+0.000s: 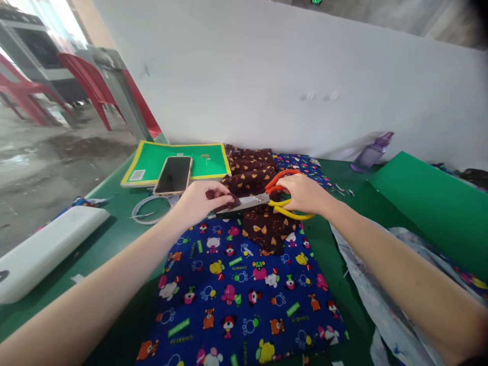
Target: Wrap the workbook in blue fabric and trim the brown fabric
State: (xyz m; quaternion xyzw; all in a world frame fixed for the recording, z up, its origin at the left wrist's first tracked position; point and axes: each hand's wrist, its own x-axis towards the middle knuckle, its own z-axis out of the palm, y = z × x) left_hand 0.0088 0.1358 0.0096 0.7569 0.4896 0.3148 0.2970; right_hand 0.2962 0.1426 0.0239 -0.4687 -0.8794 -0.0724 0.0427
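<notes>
One blue animal-print cloth (pixel 229 290) is lying nearer than the left fingers (pixel 220 191) | these are pinching brown cloth (pixel 269 229) beside the scissors (pixel 253 202) | right fingers (pixel 288 184) are gripping their handles | phone (pixel 174 175), beyond left fingers, is overlapping a green book (pixel 208 161)

Brown printed fabric (pixel 267 230) hides part of the blue animal-print fabric (pixel 238 297), which the bottom edge cuts off.
</notes>
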